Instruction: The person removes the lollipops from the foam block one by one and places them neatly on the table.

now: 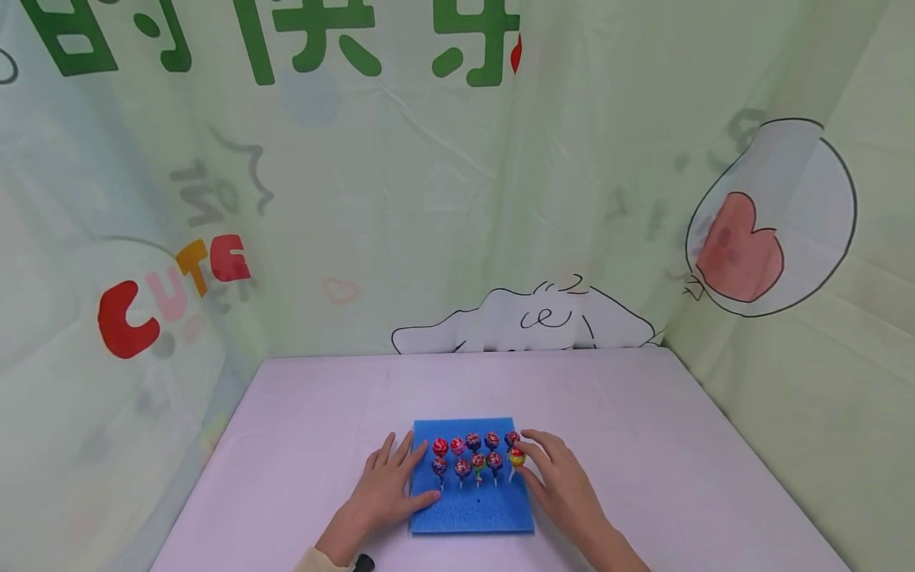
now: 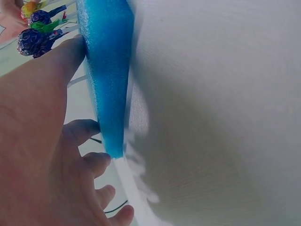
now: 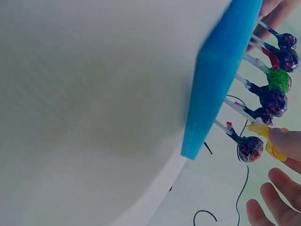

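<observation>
A blue foam block [image 1: 472, 512] lies flat on the table, with several wrapped lollipops standing in it in two rows, sticks down. My right hand [image 1: 568, 488] pinches the yellow-wrapped lollipop [image 1: 517, 457] at the right end of the front row, thumb and finger on its head. In the right wrist view the white stick of the yellow lollipop [image 3: 257, 128] reaches the foam. My left hand [image 1: 386, 485] rests on the block's left edge with fingers spread; the thumb [image 2: 73, 49] presses on its top face. Close by the left thumb stands a dark blue lollipop [image 1: 439, 467].
The block sits near the front of a pale table [image 1: 343, 389]. A printed curtain [image 1: 443, 199] with green characters and drawings hangs behind and at both sides. A small black object [image 1: 364, 563] shows by the left sleeve [image 1: 322, 561].
</observation>
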Motion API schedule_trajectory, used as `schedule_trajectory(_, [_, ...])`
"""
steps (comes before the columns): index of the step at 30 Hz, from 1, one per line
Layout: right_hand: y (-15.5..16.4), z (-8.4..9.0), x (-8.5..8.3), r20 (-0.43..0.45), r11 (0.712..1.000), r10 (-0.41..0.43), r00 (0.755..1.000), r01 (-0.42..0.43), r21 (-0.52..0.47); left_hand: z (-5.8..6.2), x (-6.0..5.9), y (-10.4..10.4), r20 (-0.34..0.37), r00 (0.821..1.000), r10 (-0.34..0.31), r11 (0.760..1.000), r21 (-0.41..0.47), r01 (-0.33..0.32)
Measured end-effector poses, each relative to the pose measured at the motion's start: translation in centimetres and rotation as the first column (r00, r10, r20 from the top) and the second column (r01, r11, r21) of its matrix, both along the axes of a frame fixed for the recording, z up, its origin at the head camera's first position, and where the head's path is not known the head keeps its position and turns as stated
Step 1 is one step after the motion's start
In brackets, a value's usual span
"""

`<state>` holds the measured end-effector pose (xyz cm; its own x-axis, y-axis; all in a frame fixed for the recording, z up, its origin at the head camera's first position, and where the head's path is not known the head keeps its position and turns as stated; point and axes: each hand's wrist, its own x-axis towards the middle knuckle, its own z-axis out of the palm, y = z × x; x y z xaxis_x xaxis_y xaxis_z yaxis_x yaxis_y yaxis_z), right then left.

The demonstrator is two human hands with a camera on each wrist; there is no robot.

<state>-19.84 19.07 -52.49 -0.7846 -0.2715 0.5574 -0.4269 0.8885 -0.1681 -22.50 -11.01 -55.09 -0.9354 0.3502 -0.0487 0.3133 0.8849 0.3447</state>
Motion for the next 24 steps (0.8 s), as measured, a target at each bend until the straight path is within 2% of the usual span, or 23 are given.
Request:
schedule_trajectory(5, [0.2, 0.7, -0.2, -0.002, 1.0, -0.007, 1.0, 0.007, -0.001, -0.1, 0.0, 0.0, -0.006, 1.0, -0.002, 1.0, 0.001, 0.002])
schedule_trajectory(10, [0.3, 1.5, -0.2, 0.044, 1.0, -0.013, 0.999, 0.013, 0.0, -0.2, 0.0, 0.0, -0.02, 1.0, -0.005, 1.0, 0.001, 0.005])
schedule_trajectory(19, [0.6, 2.3, -0.4, 0.171, 1.0, 0.0, 0.985, -0.003, 0.018, 0.0, 0.1, 0.0, -0.018, 1.0, -0.001, 1.0, 0.013, 0.001])
schedule_trajectory(24, [0.7, 3.1, -0.6, 0.286, 1.0, 0.001, 0.958, 0.002, -0.009, 0.1, 0.0, 0.0, -0.005, 1.0, -0.004, 1.0, 0.029, 0.004])
